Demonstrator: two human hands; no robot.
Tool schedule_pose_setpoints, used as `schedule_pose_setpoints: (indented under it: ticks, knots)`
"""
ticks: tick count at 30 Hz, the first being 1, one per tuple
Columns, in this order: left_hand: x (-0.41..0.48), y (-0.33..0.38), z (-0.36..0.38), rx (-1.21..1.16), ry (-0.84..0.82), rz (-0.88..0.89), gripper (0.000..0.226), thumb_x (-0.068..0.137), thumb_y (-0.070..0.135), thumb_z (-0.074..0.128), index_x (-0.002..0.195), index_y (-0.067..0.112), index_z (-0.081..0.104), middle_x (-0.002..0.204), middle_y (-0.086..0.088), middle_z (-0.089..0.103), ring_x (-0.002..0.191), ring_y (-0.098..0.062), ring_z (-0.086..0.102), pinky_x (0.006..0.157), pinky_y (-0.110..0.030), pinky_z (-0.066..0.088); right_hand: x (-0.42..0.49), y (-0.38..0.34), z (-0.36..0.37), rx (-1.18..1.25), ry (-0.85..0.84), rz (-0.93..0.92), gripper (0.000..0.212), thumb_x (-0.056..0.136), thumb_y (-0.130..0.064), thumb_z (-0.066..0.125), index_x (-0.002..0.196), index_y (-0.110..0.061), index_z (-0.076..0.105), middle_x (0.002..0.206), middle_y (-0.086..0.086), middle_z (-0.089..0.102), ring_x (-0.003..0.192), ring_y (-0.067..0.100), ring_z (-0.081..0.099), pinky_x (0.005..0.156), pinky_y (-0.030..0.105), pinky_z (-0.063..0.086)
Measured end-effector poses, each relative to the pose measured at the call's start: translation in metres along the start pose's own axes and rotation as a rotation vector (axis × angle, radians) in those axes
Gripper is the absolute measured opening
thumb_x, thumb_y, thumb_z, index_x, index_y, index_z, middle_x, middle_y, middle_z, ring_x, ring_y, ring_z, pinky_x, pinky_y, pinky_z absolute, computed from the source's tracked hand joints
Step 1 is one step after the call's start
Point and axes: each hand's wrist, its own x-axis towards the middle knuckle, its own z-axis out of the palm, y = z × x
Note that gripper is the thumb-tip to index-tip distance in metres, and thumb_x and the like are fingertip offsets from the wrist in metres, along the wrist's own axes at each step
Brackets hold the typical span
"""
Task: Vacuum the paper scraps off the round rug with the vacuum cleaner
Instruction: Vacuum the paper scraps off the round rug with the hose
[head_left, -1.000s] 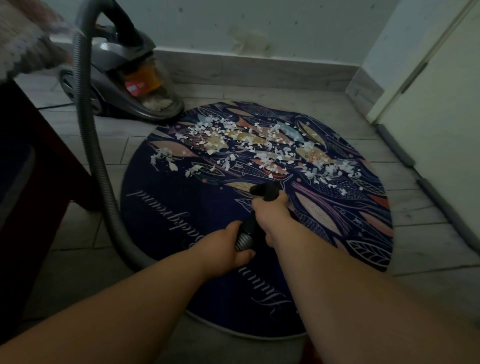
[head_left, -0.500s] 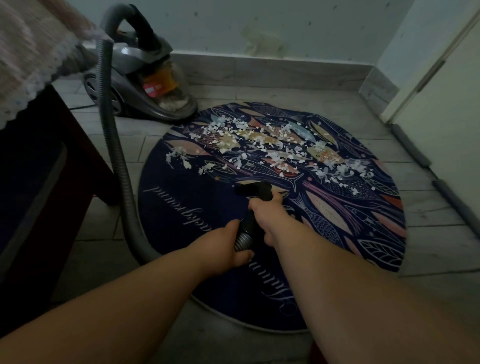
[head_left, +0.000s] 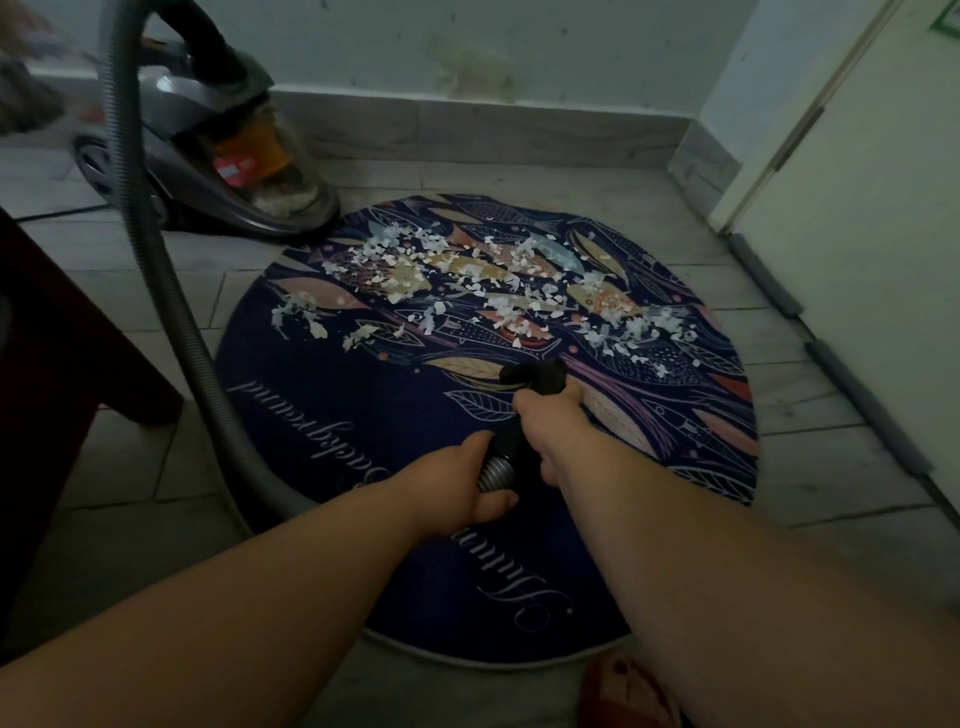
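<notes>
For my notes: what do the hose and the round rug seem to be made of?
Hose: probably flexible grey plastic, matte; fine ribs run along its curve. Round rug: seemingly short-pile printed fabric, matte; flat surface with printed fish, leaves and script, pale edge.

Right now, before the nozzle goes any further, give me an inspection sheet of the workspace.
Surface: round rug lies flat on the tiled floor.
Job's things: paper scraps litter the rug's far half; vacuum cleaner stands beyond the rug's far-left edge; nozzle is just short of the scraps.
Clutter: nothing seen.
Hands: left hand grips the ribbed hose end; right hand grips the black tube.
Cables: hose curves along the rug's left side.
Surroundings: dark furniture left, door right, wall behind.
</notes>
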Motion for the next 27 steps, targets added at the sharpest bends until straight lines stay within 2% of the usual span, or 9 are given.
schedule_pose_setpoints:
  ticks: [3,5,9,13,16,20,22,25,27]
  knots:
    - [0.009,0.010,0.002,-0.018,-0.007,0.023,0.069,0.087,0.046,0.060,0.140,0.017,0.026,0.123,-0.009,0.056,0.103,-0.022,0.057,0.080,-0.025,0.042,0.009,-0.005,-0.018,-0.019,-0.038,-0.032,0.080,0.095,-0.027,0.056,0.155,-0.038,0.004,0.119,0.017,0.054,0.102,0.034,0.058,0.095,0.054,0.052]
    - [0.019,0.018,0.002,-0.024,-0.019,0.036,0.070,0.087,0.046,0.060,0.140,0.016,0.026,0.123,-0.010,0.056,0.104,-0.023,0.057,0.084,-0.029,0.046,0.016,-0.009,-0.032,-0.033,-0.041,-0.036,0.079,0.095,-0.027,0.056,0.155,-0.036,0.006,0.125,0.018,0.052,0.104,0.034,0.057,0.094,0.053,0.053]
    - [0.035,0.046,0.005,0.008,-0.081,0.048,0.071,0.087,0.046,0.060,0.141,0.016,0.025,0.126,-0.010,0.054,0.107,-0.025,0.056,0.091,-0.036,0.048,0.024,-0.009,-0.064,0.013,-0.030,-0.025,0.073,0.094,-0.022,0.059,0.153,-0.030,0.018,0.109,0.014,0.052,0.093,0.031,0.058,0.075,0.044,0.057]
    - [0.046,0.060,0.008,0.092,-0.109,0.054,0.069,0.087,0.047,0.060,0.140,0.017,0.026,0.127,-0.009,0.053,0.109,-0.025,0.055,0.089,-0.032,0.046,0.031,0.001,-0.079,0.123,-0.015,0.009,0.072,0.093,-0.021,0.059,0.151,-0.033,0.018,0.106,0.015,0.055,0.096,0.034,0.061,0.086,0.052,0.057]
    - [0.055,0.066,0.012,0.131,-0.121,0.069,0.073,0.088,0.046,0.059,0.143,0.017,0.021,0.131,-0.011,0.051,0.113,-0.025,0.053,0.090,-0.028,0.042,0.038,0.006,-0.085,0.189,0.017,0.006,0.073,0.092,-0.030,0.062,0.151,-0.037,0.019,0.104,0.013,0.056,0.096,0.034,0.060,0.089,0.054,0.055]
    - [0.064,0.079,0.025,0.149,-0.148,0.105,0.080,0.090,0.045,0.058,0.148,0.016,0.012,0.135,-0.012,0.049,0.117,-0.026,0.052,0.093,-0.029,0.042,0.043,0.014,-0.105,0.170,0.091,0.059,0.084,0.093,-0.035,0.061,0.154,-0.043,0.005,0.091,0.009,0.048,0.096,0.036,0.057,0.092,0.055,0.053]
    - [0.070,0.088,0.033,0.146,-0.158,0.133,0.077,0.090,0.043,0.058,0.147,0.017,0.014,0.133,-0.012,0.051,0.116,-0.026,0.053,0.090,-0.027,0.041,0.047,0.020,-0.120,0.208,0.111,0.067,0.083,0.096,-0.030,0.057,0.155,-0.042,0.001,0.100,0.010,0.049,0.100,0.037,0.056,0.094,0.056,0.052]
    - [0.080,0.101,0.043,0.158,-0.181,0.173,0.072,0.090,0.041,0.059,0.145,0.017,0.018,0.128,-0.014,0.055,0.113,-0.027,0.054,0.087,-0.027,0.041,0.049,0.028,-0.139,0.253,0.155,0.056,0.080,0.098,-0.022,0.052,0.157,-0.039,0.001,0.131,0.015,0.049,0.102,0.035,0.053,0.095,0.054,0.051]
    - [0.089,0.110,0.049,0.169,-0.203,0.192,0.071,0.089,0.041,0.060,0.144,0.017,0.021,0.127,-0.014,0.056,0.112,-0.027,0.055,0.087,-0.028,0.043,0.053,0.033,-0.151,0.277,0.186,0.070,0.082,0.098,-0.022,0.052,0.156,-0.043,-0.001,0.134,0.016,0.050,0.104,0.037,0.055,0.092,0.054,0.052]
